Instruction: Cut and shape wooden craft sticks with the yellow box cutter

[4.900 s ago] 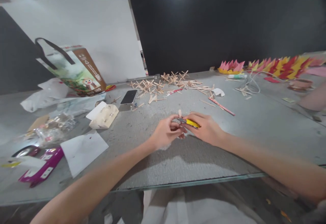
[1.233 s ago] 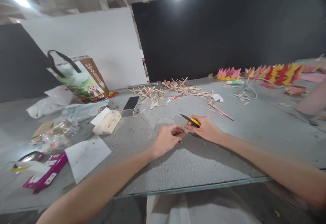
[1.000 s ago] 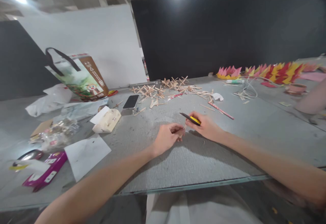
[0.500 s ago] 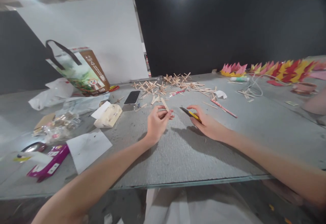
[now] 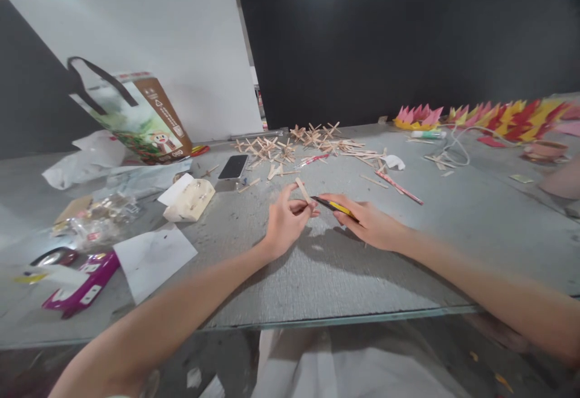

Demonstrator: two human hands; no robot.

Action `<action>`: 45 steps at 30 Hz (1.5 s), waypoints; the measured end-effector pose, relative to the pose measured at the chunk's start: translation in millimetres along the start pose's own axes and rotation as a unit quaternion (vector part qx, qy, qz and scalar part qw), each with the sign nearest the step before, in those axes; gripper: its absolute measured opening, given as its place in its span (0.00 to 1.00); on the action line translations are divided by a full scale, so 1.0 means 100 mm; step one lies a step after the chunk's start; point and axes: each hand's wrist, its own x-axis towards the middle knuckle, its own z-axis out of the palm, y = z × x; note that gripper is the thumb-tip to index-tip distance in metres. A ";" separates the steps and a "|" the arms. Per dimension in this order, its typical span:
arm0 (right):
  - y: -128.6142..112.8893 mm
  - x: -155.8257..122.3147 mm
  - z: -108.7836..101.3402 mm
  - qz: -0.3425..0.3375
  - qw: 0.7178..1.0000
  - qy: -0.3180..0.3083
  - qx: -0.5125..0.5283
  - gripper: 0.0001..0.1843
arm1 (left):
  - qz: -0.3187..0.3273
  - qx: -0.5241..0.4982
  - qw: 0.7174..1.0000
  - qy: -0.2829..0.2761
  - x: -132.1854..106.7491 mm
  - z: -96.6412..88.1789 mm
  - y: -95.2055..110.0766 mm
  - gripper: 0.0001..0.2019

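Fingers (image 5: 299,206) pinch stick (image 5: 302,190) (tilted); right hand (image 5: 369,226) grips cutter (image 5: 338,206).

No lettering legible; 1 sign can be made out.
The bag (image 5: 136,117) bears 1 white triangle sign (image 5: 154,92) near the top of its brown side, with rows of white print under it and a small white mark lower down, all too small to read. A cartoon figure (image 5: 158,141) stands on its printed front. The purple box (image 5: 77,286) carries white labels (image 5: 90,295), whose print is blurred. Any marking on the cutter (image 5: 338,206) is too small to tell.
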 end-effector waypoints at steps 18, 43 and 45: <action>0.02 -0.02 0.01 -0.020 1.000 0.006 -0.007 0.29 | -0.002 -0.019 0.999 -0.026 -0.03 0.03 0.08 0.39; -0.07 0.03 -0.02 0.121 0.919 0.184 0.328 0.24 | -0.151 -0.295 0.922 -0.202 -0.01 0.01 0.21 0.16; -0.08 0.02 -0.02 0.123 0.919 0.172 0.332 0.25 | -0.145 -0.296 0.927 -0.180 0.00 0.00 0.22 0.17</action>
